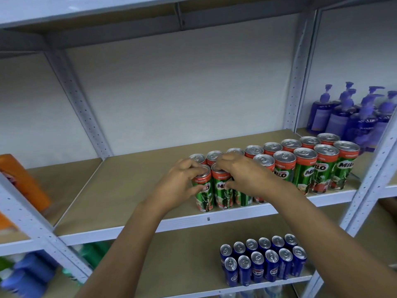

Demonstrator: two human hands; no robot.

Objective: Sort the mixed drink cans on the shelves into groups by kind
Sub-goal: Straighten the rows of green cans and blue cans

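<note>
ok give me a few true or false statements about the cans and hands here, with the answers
1. The green Milo cans stand on the shelf above the blue cans. True.
2. The left hand grips a blue can. False: it grips the leftmost front Milo can.
3. The right hand rests on the Milo cans. True.
4. The blue cans lie on their sides. False: they stand upright in two rows.
5. Purple pump bottles stand to the left of the Milo cans. False: they are to the right.
</note>
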